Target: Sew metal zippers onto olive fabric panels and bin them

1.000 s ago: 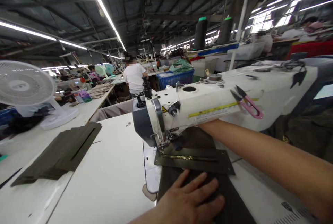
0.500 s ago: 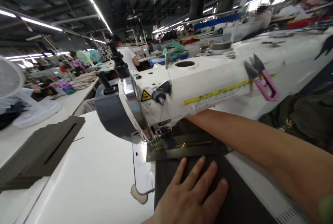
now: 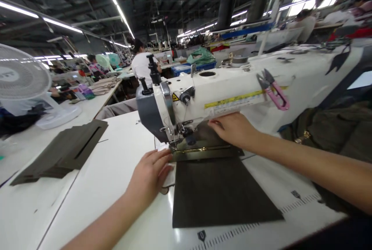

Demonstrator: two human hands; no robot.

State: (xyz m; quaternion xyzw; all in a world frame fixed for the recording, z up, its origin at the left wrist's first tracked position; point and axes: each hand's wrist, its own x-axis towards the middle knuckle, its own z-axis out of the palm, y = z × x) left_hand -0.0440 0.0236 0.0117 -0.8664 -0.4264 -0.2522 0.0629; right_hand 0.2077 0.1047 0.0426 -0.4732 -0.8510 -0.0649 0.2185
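A white sewing machine stands on the white table. Under its presser foot lies a dark fabric panel with a zippered strip across its far edge. My left hand rests with fingers stretched out at the panel's left corner, beside the needle plate. My right hand reaches under the machine arm and lies on the fabric behind the strip, fingers extended, though its fingertips are partly hidden.
A stack of dark cut pieces lies on the table to the left. A white fan stands beyond it. Pink thread snips hang on the machine arm. More dark fabric is heaped at right. Other workers sit at far tables.
My left hand slid off the middle of the panel to its left corner by the needle plate. My right hand drew back into view from under the machine arm.
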